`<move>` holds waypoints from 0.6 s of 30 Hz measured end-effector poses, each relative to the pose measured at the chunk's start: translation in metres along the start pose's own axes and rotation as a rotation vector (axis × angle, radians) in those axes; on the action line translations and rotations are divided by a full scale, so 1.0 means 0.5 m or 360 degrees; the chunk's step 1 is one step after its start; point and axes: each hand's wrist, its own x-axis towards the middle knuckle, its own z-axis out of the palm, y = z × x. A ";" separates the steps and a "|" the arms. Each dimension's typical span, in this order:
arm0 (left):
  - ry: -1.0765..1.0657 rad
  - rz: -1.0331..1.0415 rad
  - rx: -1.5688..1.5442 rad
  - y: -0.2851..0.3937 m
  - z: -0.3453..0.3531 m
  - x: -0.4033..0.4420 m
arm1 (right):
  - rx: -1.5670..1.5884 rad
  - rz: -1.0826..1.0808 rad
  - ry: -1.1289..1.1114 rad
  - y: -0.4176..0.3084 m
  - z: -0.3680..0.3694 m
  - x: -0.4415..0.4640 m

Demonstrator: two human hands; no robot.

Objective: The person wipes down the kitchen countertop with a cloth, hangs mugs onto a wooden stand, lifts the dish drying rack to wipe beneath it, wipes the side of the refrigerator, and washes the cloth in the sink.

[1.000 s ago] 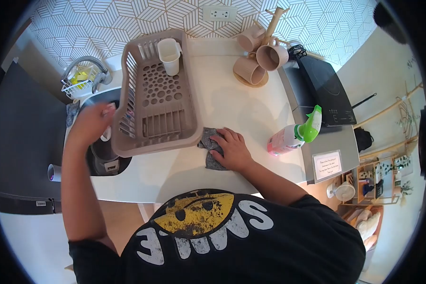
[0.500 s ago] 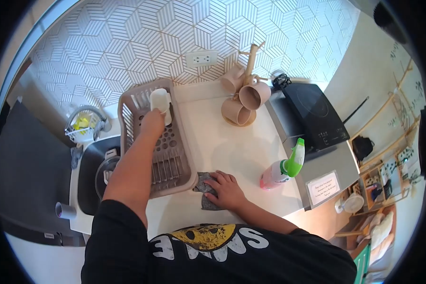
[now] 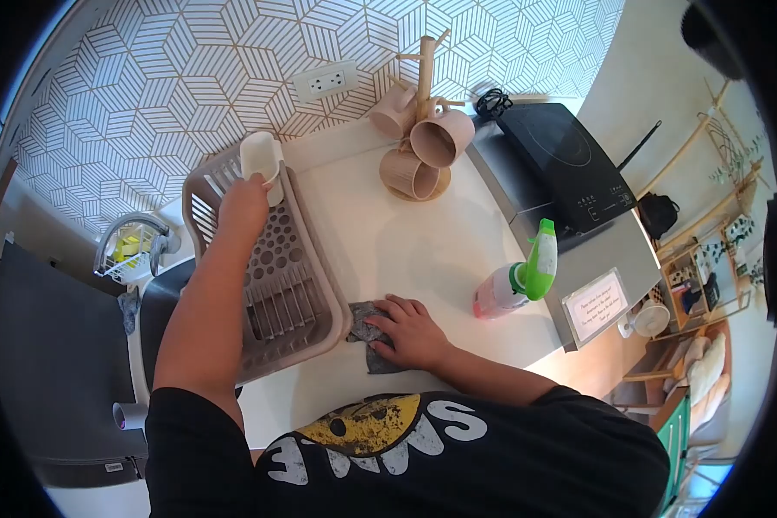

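My left hand [image 3: 244, 207] reaches to the far end of a beige dish rack [image 3: 324, 324]. Its fingers are closed on a white cup-shaped holder [image 3: 259, 154] at the rack's back corner; the fingertips are partly hidden. My right hand [image 3: 413, 335] presses a crumpled grey cloth [image 3: 384, 358] against the white countertop [image 3: 483, 358], its fingers bent over the fabric. The cloth lies beside the rack's front right corner. Right of this hand, a spray bottle [image 3: 499, 289] with pink liquid and a green trigger head stands upright.
Pinkish mugs [image 3: 445, 142] hang on a wooden mug tree [image 3: 426, 73] near the wall. A black induction cooktop [image 3: 561, 164] sits at right, with a printed sign [image 3: 596, 306] in front. Left are the dark sink [image 3: 160, 315], a faucet [image 3: 158, 237] and a white wire basket [image 3: 121, 272].
The head view has turned and shifted, so the rack, mugs and bottle sit differently in the picture. My left hand stays at the holder and my right hand on the cloth.
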 end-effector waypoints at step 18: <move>-0.1241 -0.1400 -0.3113 0.038 0.039 -0.633 | -0.0071 -0.0516 0.0011 0.000 0.003 -0.019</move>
